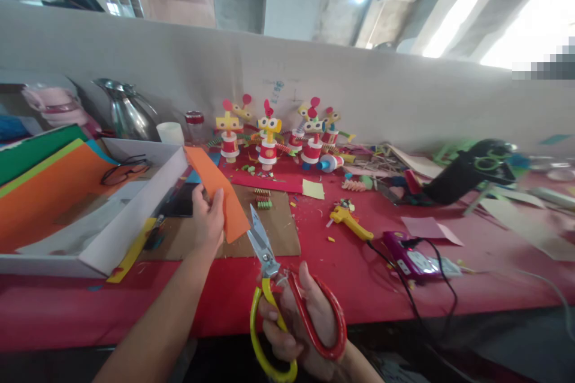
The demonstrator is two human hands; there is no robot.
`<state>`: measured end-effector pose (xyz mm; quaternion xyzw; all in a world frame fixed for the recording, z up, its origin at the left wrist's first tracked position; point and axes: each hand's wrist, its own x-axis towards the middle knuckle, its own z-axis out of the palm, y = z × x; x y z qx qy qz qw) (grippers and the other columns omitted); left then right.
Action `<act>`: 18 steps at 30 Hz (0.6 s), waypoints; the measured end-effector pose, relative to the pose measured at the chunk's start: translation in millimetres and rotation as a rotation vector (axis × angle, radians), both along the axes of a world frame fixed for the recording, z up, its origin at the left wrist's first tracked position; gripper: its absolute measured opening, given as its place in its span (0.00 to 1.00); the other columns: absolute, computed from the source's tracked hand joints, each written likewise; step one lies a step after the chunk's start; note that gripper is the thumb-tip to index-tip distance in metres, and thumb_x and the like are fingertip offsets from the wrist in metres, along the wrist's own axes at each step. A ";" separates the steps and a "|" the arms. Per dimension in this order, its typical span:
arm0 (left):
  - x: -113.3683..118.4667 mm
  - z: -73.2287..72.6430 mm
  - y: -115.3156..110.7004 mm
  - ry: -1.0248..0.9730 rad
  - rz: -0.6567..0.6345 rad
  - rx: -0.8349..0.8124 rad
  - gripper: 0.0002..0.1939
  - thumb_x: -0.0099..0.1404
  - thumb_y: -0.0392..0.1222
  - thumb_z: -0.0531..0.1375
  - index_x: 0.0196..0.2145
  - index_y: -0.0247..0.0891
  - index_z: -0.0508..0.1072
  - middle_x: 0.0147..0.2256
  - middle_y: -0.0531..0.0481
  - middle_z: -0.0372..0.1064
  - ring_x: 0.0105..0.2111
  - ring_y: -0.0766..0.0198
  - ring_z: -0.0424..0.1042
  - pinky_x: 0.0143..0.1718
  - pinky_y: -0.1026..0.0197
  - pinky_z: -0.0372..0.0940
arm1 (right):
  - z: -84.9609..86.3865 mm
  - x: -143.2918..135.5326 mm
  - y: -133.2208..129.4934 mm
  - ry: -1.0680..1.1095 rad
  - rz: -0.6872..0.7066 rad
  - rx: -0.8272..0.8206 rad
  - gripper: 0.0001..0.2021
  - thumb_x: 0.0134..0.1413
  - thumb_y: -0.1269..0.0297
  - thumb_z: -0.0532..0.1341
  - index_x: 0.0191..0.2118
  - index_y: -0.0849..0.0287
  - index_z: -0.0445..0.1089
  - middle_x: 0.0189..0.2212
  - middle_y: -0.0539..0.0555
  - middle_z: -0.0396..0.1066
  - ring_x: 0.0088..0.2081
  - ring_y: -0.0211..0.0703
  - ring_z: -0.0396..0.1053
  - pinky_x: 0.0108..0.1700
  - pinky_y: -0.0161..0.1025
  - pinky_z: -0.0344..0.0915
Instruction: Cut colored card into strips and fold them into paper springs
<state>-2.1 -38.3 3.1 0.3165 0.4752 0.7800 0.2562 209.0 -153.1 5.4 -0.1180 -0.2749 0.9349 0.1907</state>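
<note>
My left hand [208, 215] pinches a strip of orange paper [220, 194] and holds it up over the cardboard sheet [278, 227]. Scissors [265, 251] with one yellow and one red handle are in my right hand [296, 323], its fingers through the handles. Their blades look nearly closed, pointing up and left, with the tips close to the lower right end of the orange strip. Whether blade and paper touch, I cannot tell. Small folded paper springs [263, 198] lie on the cardboard behind the scissors.
Several paper-cup figures [268, 149] stand at the back. A white box [135, 209] with coloured paper and glasses is on the left. To the right lie a yellow glue gun [353, 224], a purple power strip [413, 257] with cords, and a black holder [467, 173].
</note>
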 end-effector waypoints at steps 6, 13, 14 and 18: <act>7.6 6.4 -5.1 -0.008 -0.052 -0.013 0.19 0.58 0.47 0.63 0.45 0.41 0.64 0.40 0.48 0.71 0.36 0.65 0.72 0.36 0.64 0.69 | 1.4 -16.5 11.8 0.049 -0.038 -0.006 0.39 0.48 0.24 0.39 0.30 0.61 0.62 0.16 0.46 0.55 0.16 0.29 0.47 0.16 0.30 0.34; 8.8 16.3 -7.5 -0.069 -0.042 0.014 0.17 0.59 0.45 0.63 0.44 0.41 0.64 0.40 0.48 0.71 0.34 0.66 0.72 0.37 0.64 0.70 | 3.8 -13.4 17.3 0.076 -0.014 0.028 0.39 0.50 0.25 0.38 0.31 0.62 0.62 0.16 0.46 0.55 0.16 0.29 0.45 0.17 0.30 0.32; 8.4 16.0 -7.0 -0.066 -0.046 0.012 0.17 0.59 0.45 0.63 0.44 0.41 0.64 0.40 0.48 0.72 0.35 0.66 0.72 0.38 0.65 0.70 | 3.2 -9.9 16.8 0.074 -0.021 0.030 0.39 0.50 0.25 0.38 0.31 0.62 0.62 0.16 0.46 0.55 0.16 0.29 0.45 0.17 0.30 0.33; 10.1 12.2 -7.1 -0.071 -0.075 -0.003 0.18 0.60 0.44 0.63 0.46 0.42 0.64 0.43 0.48 0.72 0.37 0.66 0.73 0.39 0.66 0.69 | 1.7 -4.8 17.5 0.077 -0.015 0.030 0.40 0.48 0.24 0.37 0.30 0.61 0.62 0.16 0.47 0.55 0.16 0.29 0.45 0.17 0.30 0.34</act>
